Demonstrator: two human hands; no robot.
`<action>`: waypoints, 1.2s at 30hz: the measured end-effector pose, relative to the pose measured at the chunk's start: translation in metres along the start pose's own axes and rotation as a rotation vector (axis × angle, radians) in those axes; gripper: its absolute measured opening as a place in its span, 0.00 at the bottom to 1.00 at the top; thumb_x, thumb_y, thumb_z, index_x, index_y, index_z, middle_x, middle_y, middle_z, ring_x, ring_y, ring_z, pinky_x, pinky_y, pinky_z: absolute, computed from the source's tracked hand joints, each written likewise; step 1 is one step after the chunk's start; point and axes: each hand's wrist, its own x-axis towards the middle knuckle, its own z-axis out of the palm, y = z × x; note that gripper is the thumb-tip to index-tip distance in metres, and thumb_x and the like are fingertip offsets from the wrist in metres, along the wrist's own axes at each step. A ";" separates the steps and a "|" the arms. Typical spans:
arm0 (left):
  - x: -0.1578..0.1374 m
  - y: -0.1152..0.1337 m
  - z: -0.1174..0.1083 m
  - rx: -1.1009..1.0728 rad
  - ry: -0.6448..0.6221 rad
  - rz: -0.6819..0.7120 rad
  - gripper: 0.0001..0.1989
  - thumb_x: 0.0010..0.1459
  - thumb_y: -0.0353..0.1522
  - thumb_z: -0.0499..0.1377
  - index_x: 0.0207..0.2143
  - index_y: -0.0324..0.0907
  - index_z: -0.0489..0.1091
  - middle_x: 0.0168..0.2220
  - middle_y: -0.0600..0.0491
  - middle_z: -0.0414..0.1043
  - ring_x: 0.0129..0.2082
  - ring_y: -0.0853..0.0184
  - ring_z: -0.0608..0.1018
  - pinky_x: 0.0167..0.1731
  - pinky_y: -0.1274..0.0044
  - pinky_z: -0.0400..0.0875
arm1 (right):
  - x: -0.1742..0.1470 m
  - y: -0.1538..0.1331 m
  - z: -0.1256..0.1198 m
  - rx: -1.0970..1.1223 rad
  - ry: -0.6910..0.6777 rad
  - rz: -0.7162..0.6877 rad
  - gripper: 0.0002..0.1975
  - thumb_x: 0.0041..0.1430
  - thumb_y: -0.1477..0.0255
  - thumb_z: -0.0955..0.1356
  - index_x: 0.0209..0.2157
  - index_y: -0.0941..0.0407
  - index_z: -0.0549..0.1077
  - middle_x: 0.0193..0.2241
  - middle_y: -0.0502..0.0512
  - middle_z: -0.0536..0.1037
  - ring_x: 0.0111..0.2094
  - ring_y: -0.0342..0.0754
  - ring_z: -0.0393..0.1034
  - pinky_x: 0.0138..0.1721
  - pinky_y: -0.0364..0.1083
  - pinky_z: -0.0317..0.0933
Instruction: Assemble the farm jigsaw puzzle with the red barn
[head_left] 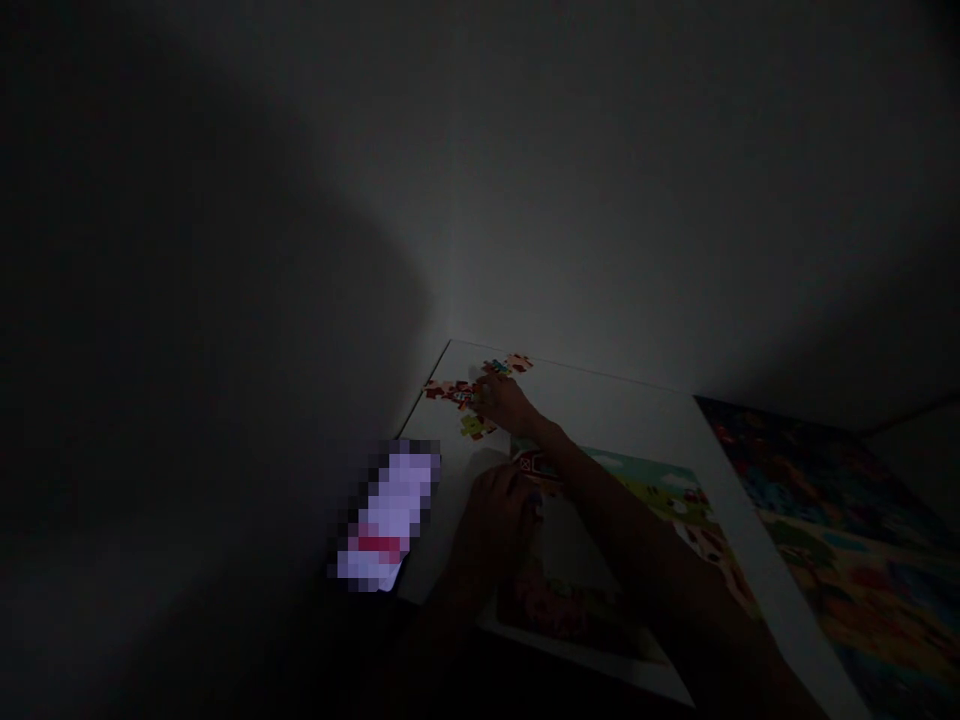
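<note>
White tabletop in dim light has a farm puzzle on it, with a pale gap inside. The right hand is among loose pieces near the far left corner, fingers bent close; one cannot tell if its grip has a piece. The left hand is at the puzzle's left side, by a red barn; one cannot tell its grip. A lit phone lies at the left edge.

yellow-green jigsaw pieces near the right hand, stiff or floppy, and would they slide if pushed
The yellow-green jigsaw pieces look thin and small, so probably light and fairly stiff. Lying flat on the smooth-looking white tabletop, they'd likely slide rather than roll.
</note>
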 end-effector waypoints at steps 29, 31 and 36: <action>0.004 -0.006 0.002 0.063 0.048 0.052 0.14 0.58 0.24 0.53 0.44 0.42 0.72 0.52 0.46 0.70 0.53 0.58 0.70 0.54 0.63 0.66 | -0.023 0.039 -0.022 0.752 0.220 0.311 0.17 0.43 0.62 0.73 0.34 0.55 0.71 0.25 0.48 0.72 0.27 0.43 0.64 0.30 0.43 0.60; 0.004 -0.006 0.002 0.063 0.045 0.046 0.14 0.58 0.24 0.53 0.45 0.42 0.72 0.52 0.46 0.70 0.53 0.58 0.70 0.54 0.63 0.66 | -0.036 0.051 -0.029 0.793 0.280 0.389 0.19 0.39 0.62 0.74 0.34 0.55 0.71 0.24 0.47 0.71 0.25 0.42 0.64 0.28 0.43 0.59; 0.005 -0.006 0.002 0.055 0.012 0.030 0.14 0.58 0.25 0.54 0.45 0.42 0.72 0.53 0.46 0.70 0.54 0.57 0.69 0.55 0.62 0.64 | -0.061 0.076 -0.049 0.690 0.383 0.443 0.18 0.39 0.63 0.74 0.33 0.56 0.72 0.26 0.47 0.72 0.26 0.43 0.65 0.30 0.44 0.60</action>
